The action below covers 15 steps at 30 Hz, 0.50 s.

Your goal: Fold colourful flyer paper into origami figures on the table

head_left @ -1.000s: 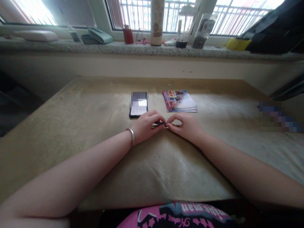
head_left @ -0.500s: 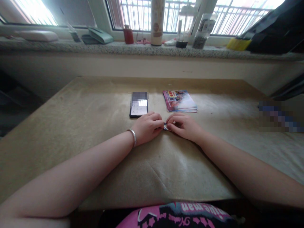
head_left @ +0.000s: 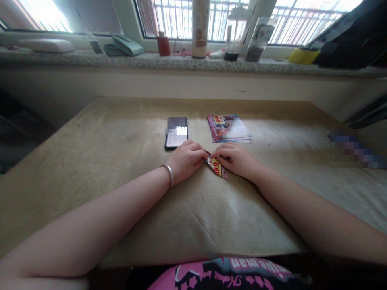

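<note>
Folded flyer (head_left: 215, 166): more exposed now, long axis slanting near-right
Left hand (head_left: 189, 158): pinching far end
Right hand (head_left: 235, 158): pinching edge, nearer free tip

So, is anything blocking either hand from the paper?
Nothing visible is: the fingers of the left hand and right hand are already at the paper. The phone and the stack lie beyond the hands, not between them and the paper.

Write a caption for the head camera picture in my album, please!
Left hand and right hand hold a printed paper at the table, a phone and leaflets beyond.
</note>
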Motion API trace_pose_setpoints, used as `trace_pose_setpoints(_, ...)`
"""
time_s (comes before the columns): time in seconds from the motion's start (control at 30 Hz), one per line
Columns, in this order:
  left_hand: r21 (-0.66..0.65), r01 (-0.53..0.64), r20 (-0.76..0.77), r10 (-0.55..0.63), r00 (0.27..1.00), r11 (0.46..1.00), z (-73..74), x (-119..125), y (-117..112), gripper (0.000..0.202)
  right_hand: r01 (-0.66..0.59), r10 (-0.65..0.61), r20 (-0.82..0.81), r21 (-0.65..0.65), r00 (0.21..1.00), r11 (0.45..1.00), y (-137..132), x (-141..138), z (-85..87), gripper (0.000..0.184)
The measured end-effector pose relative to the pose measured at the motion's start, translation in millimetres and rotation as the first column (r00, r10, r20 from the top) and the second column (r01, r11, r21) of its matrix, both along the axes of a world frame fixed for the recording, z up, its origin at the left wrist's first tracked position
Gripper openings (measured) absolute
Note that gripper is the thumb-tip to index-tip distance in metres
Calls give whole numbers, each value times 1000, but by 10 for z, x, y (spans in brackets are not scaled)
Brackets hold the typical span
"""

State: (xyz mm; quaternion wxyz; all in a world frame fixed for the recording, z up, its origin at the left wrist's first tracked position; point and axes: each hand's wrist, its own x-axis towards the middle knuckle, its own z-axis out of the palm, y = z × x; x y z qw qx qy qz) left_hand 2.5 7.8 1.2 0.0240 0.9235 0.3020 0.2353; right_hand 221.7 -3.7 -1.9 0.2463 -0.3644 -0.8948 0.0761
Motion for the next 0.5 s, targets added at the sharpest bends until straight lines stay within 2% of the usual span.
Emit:
trace_pose_setpoints(0.23,-56,10,20,-8,1000,998,-47,7,14,17,-86,44,232,175,972,981,-34,20,117,25)
trace_pose_setpoints(0.5,-26,6,-31,-7,999,1000,-22,24,-7,21,-163,54,430,221,901,962,-94,-27,216,22)
